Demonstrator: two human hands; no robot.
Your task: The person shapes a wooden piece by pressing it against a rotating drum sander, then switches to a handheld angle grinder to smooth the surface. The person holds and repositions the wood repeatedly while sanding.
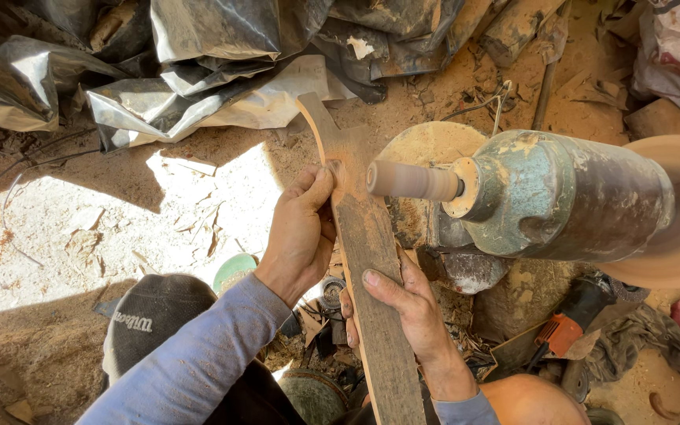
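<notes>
A long, flat wooden piece [367, 236] with a narrowed, carved upper end runs from the bottom centre up toward the plastic sheeting. My left hand [302, 232] grips its left edge near the carved part, thumb pressed on the face. My right hand [407, 303] holds it lower down, thumb on top and fingers beneath. The wood touches the tip of a cylindrical sanding drum [412, 180] that sticks out leftward from a worn green motor housing [552, 197].
Crumpled grey plastic sheeting [198, 63] covers the top left. Sawdust and chips [80, 228] lie on the ground at left. A dark cap [151, 315] sits near my left sleeve. An orange power tool [560, 330] lies at lower right, beside rags and wood scraps.
</notes>
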